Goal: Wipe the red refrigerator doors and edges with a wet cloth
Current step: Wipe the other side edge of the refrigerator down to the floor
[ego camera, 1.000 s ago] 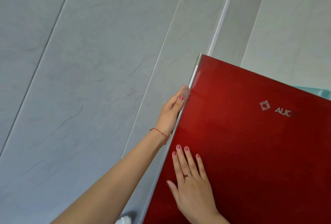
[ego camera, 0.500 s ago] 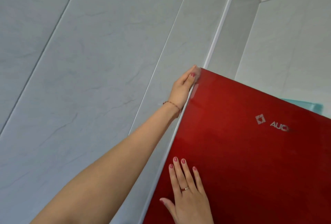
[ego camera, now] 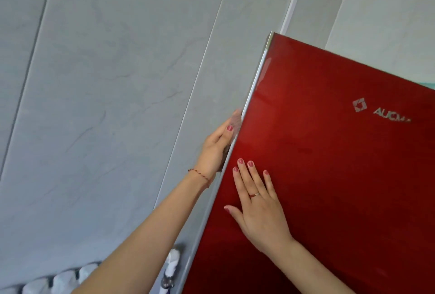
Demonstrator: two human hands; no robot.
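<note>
Door: red refrigerator door (ego camera: 329, 176) filled the right half of the view, glossy, tilted in frame, its top corner up near the wall seam.
Logo: silver emblem and lettering (ego camera: 379, 111) sat on the upper right of the door face.
Edge: silver trim strip (ego camera: 249, 96) ran down the door's left side.
Cloth: pale cloth (ego camera: 236, 118) sat against the side edge just left of the trim, only a small part showing past the fingertips.
Left hand: left hand (ego camera: 215, 148) pressed the cloth to the door's side edge, fingers extended along it, thumb on the near side; most of the fingers were hidden behind the edge, so the grip on the cloth couldn't be told. Red string bracelet (ego camera: 200, 174) on the wrist.
Right hand: right hand (ego camera: 259, 209) lay flat on the door face, fingers straight and spread, holding nothing. Ring (ego camera: 254, 194) on one finger.
Wall: grey marbled wall panels (ego camera: 106, 105) behind and to the left.
Bottom left: row of white rounded objects (ego camera: 58, 280), too blurred to identify.
</note>
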